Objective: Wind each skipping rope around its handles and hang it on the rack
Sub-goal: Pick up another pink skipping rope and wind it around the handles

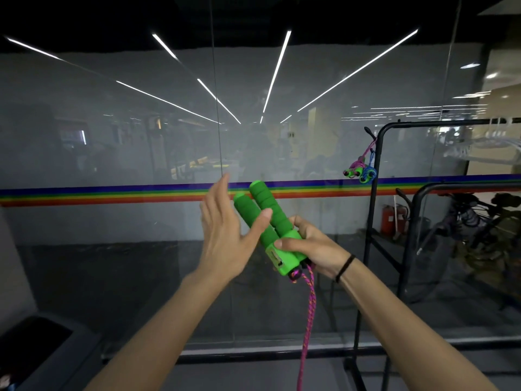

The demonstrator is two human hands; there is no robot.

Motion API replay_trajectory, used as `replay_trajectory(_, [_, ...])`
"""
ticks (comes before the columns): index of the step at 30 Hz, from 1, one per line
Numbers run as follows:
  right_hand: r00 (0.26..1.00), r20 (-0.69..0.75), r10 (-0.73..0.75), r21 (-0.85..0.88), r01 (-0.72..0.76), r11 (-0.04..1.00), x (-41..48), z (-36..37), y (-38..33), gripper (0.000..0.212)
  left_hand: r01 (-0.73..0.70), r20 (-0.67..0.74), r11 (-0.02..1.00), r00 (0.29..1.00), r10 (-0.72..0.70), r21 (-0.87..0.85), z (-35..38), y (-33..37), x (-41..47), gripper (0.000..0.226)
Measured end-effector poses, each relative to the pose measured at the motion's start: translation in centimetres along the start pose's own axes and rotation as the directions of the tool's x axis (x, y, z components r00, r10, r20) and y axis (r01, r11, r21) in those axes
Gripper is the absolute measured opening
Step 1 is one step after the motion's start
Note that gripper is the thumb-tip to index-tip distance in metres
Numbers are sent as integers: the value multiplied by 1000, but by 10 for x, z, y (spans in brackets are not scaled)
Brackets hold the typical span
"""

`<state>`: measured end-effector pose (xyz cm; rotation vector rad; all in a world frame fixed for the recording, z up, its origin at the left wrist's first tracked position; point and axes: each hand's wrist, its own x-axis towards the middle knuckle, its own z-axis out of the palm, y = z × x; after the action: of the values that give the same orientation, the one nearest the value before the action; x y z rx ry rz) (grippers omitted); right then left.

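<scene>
head view: right hand (pixel 313 246) grips green handles (pixel 267 221) (lower ends); left hand (pixel 225 232) open beside.

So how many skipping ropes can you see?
3: one in the right hand, its pink rope dangling; two wound ropes, pink and blue, hanging on the rack. Others may be hidden.

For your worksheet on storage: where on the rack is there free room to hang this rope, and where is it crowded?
Free: the rack's top rail right of its corner and the upright below the hung ropes. Crowded: the hook at the upper-left corner, holding two wound ropes. The right hand grips the green handles; left hand open.
</scene>
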<state>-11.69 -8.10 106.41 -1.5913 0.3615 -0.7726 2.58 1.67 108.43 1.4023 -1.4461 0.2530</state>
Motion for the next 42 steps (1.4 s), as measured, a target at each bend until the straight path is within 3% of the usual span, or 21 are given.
replay_trajectory(2, [997, 75, 25, -148, -14, 989, -2, -4, -5, 39, -309, 254, 915, 936, 243, 260, -18, 0, 10, 106])
replay_trajectory(4, [983, 164, 88, -281, -39, 959, -3, -6, -12, 39, -496, 546, 779, 802, 242, 384, -22, -2, 21, 114])
replay_trajectory(6, [955, 239, 177, -372, -79, 925, -2, -7, -18, 41, -585, 666, 688, 720, 196, 430, -18, -4, 26, 102])
replay_trajectory(9, [924, 285, 254, -423, -116, 899, 0, -8, -23, 51, -566, 700, 707, 700, 140, 424, -9, -3, 25, 82])
replay_trajectory(11, [923, 279, 263, -420, -129, 898, -1, -10, -25, 42, -550, 688, 713, 713, 130, 435, -7, -3, 23, 64])
replay_trajectory(15, [918, 262, 296, -290, -217, 932, -5, -15, -29, 31, -550, 654, 712, 738, 169, 436, -5, -6, 16, 37])
replay_trajectory(17, [913, 275, 300, -214, -246, 945, -9, -20, -27, 38, -530, 631, 735, 754, 182, 422, -2, -6, 12, 30])
replay_trajectory(21, [922, 259, 289, 26, -306, 952, -20, -34, -9, 65, -397, 589, 817, 803, 89, 418, 1, -8, 9, 27])
replay_trajectory(24, [944, 244, 224, 164, -267, 950, -29, -46, 9, 79, -140, 536, 921, 840, -84, 364, -2, -19, 7, 27])
replay_trajectory(27, [980, 128, 155, 96, -167, 981, -41, -52, 24, 58, 252, 473, 959, 834, -284, 132, -6, -31, 7, 29])
replay_trajectory(29, [994, 8, 108, -120, -106, 987, -49, -45, 31, 39, 430, 469, 902, 803, -369, -28, -8, -34, 5, 31])
replay_trajectory(31, [996, -91, 16, -520, -61, 852, -57, -28, 29, 31, 531, 459, 839, 777, -430, -114, -7, -34, 3, 30])
replay_trajectory(33, [999, -41, 8, -886, -40, 462, -63, -5, 18, 29, 567, 440, 817, 763, -474, -102, -2, -36, 0, 22])
replay_trajectory(34, [998, -12, 64, -969, -27, 244, -64, 9, 10, 30, 558, 423, 828, 764, -487, -57, 1, -36, -2, 19])
replay_trajectory(35, [993, 16, 116, -996, 5, 90, -65, 23, 1, 32, 526, 412, 850, 770, -487, 21, 4, -35, -5, 20])
replay_trajectory(36, [986, 62, 154, -998, 62, 6, -63, 34, -7, 33, 472, 413, 872, 774, -480, 130, 8, -33, -7, 24])
replay_trajectory(39, [954, 219, 203, -970, 235, -59, -53, 54, -29, 33, 189, 432, 867, 805, -406, 462, 16, -20, -16, 29])
replay_trajectory(42, [930, 305, 205, -948, 318, -30, -34, 49, -45, 35, -60, 519, 828, 803, -291, 557, 20, -14, -26, 13])
